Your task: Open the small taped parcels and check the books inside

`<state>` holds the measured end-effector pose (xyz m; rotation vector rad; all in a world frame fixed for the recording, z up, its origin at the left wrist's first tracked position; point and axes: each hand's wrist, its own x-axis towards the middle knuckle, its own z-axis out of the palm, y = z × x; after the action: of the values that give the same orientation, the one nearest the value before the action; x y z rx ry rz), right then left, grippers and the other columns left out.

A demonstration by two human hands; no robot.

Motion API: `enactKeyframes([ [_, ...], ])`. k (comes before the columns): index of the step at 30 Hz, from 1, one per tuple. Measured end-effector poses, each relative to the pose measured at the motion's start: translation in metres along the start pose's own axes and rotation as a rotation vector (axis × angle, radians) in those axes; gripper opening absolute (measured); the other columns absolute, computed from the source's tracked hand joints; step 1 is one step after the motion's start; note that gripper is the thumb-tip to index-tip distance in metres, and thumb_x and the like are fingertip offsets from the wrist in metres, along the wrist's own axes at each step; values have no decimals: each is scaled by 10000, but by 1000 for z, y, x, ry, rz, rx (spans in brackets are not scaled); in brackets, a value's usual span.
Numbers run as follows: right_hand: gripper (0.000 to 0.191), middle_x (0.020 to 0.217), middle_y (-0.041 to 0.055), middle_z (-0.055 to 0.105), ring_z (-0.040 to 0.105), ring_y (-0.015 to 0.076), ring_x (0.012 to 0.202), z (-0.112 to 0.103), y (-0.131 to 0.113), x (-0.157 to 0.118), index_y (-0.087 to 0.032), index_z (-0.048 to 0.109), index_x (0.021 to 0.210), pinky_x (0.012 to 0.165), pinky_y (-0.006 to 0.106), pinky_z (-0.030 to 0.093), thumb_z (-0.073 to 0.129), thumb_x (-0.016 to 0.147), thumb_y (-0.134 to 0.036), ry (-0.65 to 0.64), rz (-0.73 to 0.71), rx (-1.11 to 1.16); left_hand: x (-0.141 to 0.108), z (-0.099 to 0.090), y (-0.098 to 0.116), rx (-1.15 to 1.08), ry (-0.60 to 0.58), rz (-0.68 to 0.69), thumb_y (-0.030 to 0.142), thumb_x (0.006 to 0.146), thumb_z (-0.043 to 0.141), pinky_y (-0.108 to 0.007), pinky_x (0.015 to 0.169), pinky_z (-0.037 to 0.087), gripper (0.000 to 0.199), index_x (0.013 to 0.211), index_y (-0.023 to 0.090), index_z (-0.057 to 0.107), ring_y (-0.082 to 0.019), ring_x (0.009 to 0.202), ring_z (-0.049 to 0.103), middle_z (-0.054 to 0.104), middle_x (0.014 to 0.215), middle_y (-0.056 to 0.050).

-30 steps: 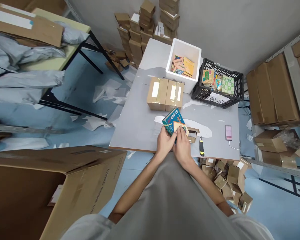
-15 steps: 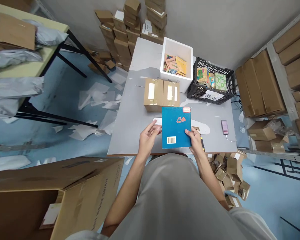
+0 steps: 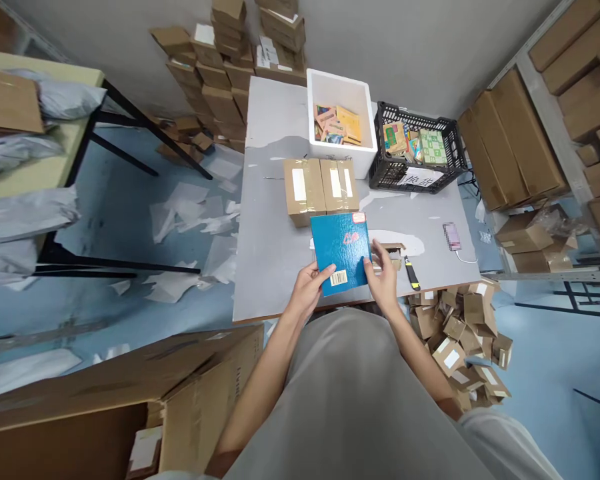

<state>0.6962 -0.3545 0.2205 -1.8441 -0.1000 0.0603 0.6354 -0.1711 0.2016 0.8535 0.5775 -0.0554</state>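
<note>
A blue book (image 3: 341, 250) with a barcode label and a small red drawing is held up over the near edge of the grey table (image 3: 265, 267). My left hand (image 3: 307, 288) grips its lower left corner, thumb on the cover. At its right edge, my right hand (image 3: 383, 275) has the thumb on the cover, with the other fingers partly spread beside it. Just beyond the book stand taped cardboard boxes (image 3: 307, 190) with white labels. To the right of my right hand lies a black and yellow utility knife (image 3: 412, 273).
A white foam box (image 3: 367, 150) and a black crate (image 3: 405, 180), both holding books, stand at the back. A phone (image 3: 451, 237) with a cable lies at the right. A large open carton (image 3: 210, 400) is at lower left; small boxes (image 3: 450, 360) are piled on the floor.
My left hand has gone from beside the book to gripping its lower left corner. The book has tilted slightly, and the fingers of my right hand have spread. The camera view has shifted.
</note>
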Motion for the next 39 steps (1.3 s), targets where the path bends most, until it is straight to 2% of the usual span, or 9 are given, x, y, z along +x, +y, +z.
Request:
enactKeyframes([
  [8, 385, 1572, 128, 770, 726, 305, 1482, -12, -16, -12, -264, 801, 1438, 1239, 514, 613, 620, 1143, -433, -154, -194, -180, 0, 19, -2, 83, 66, 120, 671, 572, 1106, -369, 811, 693, 727, 1028, 162, 855, -248, 821, 824, 881, 963, -79],
  [19, 377, 1394, 178, 747, 719, 335, 1332, -53, -12, 27, -210, 821, 1364, 1200, 544, 606, 585, 1161, -422, -405, -385, -359, -18, 57, -24, 170, 184, 206, 675, 655, 1061, -427, 856, 707, 712, 1089, 149, 855, -296, 879, 841, 883, 991, -107],
  [22, 486, 1493, 200, 711, 725, 347, 1358, -62, -1, 30, -193, 778, 1443, 1179, 529, 626, 653, 1126, -540, -456, -279, -295, -21, 80, -39, 337, 234, 291, 660, 755, 1001, -422, 861, 705, 621, 1085, 152, 864, -300, 897, 841, 884, 1001, -104],
  [25, 708, 1550, 210, 706, 743, 368, 1351, -67, 7, 32, -186, 739, 1499, 1095, 498, 665, 785, 1001, -686, -471, -148, -157, -27, 107, -56, 625, 292, 439, 562, 887, 912, -483, 1042, 689, 518, 1250, 193, 872, -347, 1109, 854, 893, 1189, -115],
  [29, 668, 1266, 130, 864, 804, 361, 1203, -77, 17, 47, -209, 841, 1265, 1072, 486, 652, 801, 931, -787, -468, 44, 157, -32, 129, -65, 931, 210, 654, 469, 939, 864, -559, 1294, 560, 579, 1475, 255, 812, -374, 1486, 710, 772, 1555, -128],
  [31, 663, 1154, 104, 890, 821, 353, 1135, -87, 23, 57, -210, 859, 1130, 1032, 473, 661, 805, 895, -828, -448, 186, 334, -29, 128, -63, 888, 141, 624, 533, 976, 836, -547, 1260, 597, 608, 1511, 247, 790, -357, 1471, 721, 752, 1586, -140],
  [34, 673, 1127, 73, 901, 831, 364, 1156, -104, 33, 66, -235, 851, 1082, 1018, 472, 681, 916, 764, -826, -424, 387, 566, -22, 117, -52, 738, 251, 563, 671, 1013, 783, -496, 1129, 679, 648, 1472, 213, 803, -332, 1370, 775, 783, 1527, -166],
  [37, 689, 1110, 72, 908, 845, 377, 1159, -118, 41, 67, -249, 850, 1081, 996, 479, 706, 994, 676, -788, -458, 528, 709, -17, 109, -44, 653, 386, 542, 785, 901, 860, -493, 1144, 665, 729, 1329, 195, 862, -370, 1434, 732, 786, 1511, -178],
  [39, 718, 1097, 81, 910, 856, 377, 1132, -124, 45, 66, -244, 853, 1091, 985, 480, 713, 1017, 646, -783, -499, 567, 743, -15, 110, -45, 548, 318, 419, 824, 819, 912, -504, 1174, 646, 789, 1291, 193, 876, -387, 1411, 746, 817, 1450, -174],
])
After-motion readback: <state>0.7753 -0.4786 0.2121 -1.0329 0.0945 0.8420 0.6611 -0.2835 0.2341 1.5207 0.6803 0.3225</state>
